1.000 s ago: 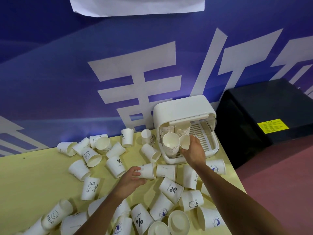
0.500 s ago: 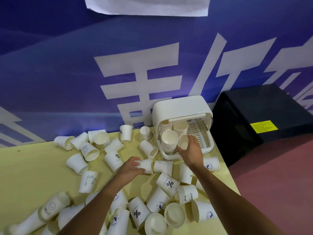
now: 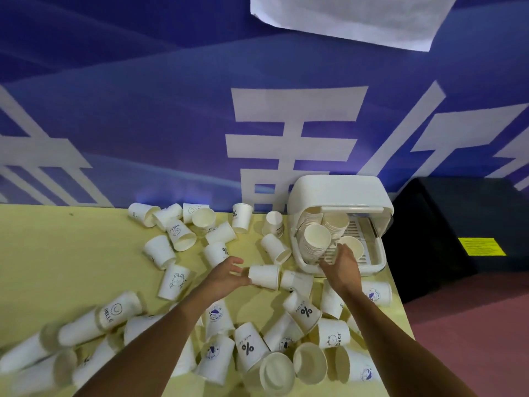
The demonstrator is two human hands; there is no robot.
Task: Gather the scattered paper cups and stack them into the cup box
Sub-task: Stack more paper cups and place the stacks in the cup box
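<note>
Gripping one lying cup point(image 3: 264, 277), left hand point(image 3: 226, 277); boxed cup point(image 3: 352, 247), right hand point(image 3: 342, 267).

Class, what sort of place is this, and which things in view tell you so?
Probably an event or exhibition stand: a blue printed backdrop with huge white characters, a table strewn with disposable paper cups, and a white cup box.

Dim bluish light; blurred, warped edges

2 bare forearms point(image 3: 148, 348) + hands point(image 3: 224, 277)
</note>
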